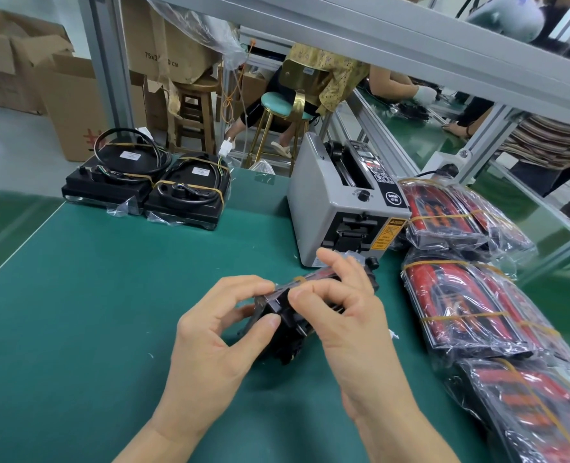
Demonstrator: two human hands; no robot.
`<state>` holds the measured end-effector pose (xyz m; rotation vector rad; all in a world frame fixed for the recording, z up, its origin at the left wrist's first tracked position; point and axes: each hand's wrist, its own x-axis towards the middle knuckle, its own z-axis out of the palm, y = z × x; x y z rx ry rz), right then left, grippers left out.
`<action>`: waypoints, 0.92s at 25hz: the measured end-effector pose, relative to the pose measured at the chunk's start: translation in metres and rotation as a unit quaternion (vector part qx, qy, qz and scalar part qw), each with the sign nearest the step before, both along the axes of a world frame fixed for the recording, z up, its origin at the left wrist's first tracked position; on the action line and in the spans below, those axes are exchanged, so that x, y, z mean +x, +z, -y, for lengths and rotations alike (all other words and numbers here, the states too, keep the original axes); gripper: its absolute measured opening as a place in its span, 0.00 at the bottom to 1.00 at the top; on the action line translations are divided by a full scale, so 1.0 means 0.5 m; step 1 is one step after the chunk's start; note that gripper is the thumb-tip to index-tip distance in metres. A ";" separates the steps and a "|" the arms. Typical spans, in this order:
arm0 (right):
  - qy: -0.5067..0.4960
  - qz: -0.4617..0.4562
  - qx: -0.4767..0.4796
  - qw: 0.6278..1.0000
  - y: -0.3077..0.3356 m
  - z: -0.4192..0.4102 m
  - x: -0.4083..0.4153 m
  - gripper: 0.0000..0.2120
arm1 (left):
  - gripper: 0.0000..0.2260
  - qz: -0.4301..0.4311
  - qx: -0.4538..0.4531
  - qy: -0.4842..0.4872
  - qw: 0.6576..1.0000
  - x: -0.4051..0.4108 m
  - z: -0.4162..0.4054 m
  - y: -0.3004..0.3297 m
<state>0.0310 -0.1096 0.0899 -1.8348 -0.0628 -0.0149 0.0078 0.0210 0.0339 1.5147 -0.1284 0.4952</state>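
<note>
A black plastic part in a clear bag, with a tan rubber band round its top, is held just above the green table mat. My left hand pinches its near end between thumb and curled fingers. My right hand grips it from the right, its fingers curled over the top at the rubber band. Much of the part is hidden behind my fingers.
A grey automatic tape dispenser stands just beyond my hands. Bundles of bagged red-and-black parts tied with rubber bands line the right side. Two black units with coiled cables sit at the far left. People sit at benches behind.
</note>
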 end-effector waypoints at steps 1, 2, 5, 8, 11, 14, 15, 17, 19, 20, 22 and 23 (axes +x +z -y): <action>0.003 -0.001 -0.002 1.000 0.001 0.000 0.000 0.05 | 0.12 0.000 -0.001 0.001 1.000 0.000 0.000 0.000; 0.006 0.000 -0.003 1.000 0.002 -0.001 0.000 0.06 | 0.12 -0.001 -0.002 0.001 1.000 0.000 0.000 0.000; 0.013 -0.002 -0.006 1.000 0.000 -0.001 -0.001 0.06 | 0.12 -0.002 -0.002 0.000 1.000 0.002 0.000 0.000; 0.013 0.002 -0.023 1.000 -0.008 0.002 0.000 0.11 | 0.13 -0.001 0.002 0.000 1.000 0.001 0.001 -0.001; 0.001 0.015 -0.039 0.999 -0.015 -0.001 0.001 0.09 | 0.12 0.001 0.004 0.000 1.000 0.000 0.000 -0.001; -0.017 0.026 -0.052 0.998 -0.015 -0.004 -0.001 0.09 | 0.12 0.005 0.006 0.001 1.000 -0.001 0.000 0.000; -0.022 0.032 -0.062 0.997 -0.014 -0.006 -0.003 0.07 | 0.12 0.006 0.008 0.002 1.000 -0.001 0.000 0.001; -0.036 0.040 -0.082 0.995 -0.011 -0.011 -0.007 0.02 | 0.13 0.008 0.009 0.002 1.000 -0.001 0.001 0.001; -0.055 0.053 -0.091 0.993 -0.014 -0.013 -0.007 0.07 | 0.13 0.008 0.012 0.002 1.000 -0.001 0.001 0.002; -0.061 0.056 -0.086 0.993 -0.015 -0.012 -0.005 0.11 | 0.13 0.009 0.014 0.003 1.000 -0.001 0.001 0.002; -0.061 0.048 -0.058 0.995 -0.017 -0.011 0.000 0.18 | 0.12 0.012 0.018 0.006 1.000 -0.001 0.001 0.002; -0.060 0.046 -0.041 0.996 -0.018 -0.011 0.001 0.19 | 0.12 0.013 0.017 0.005 1.000 -0.001 0.001 0.002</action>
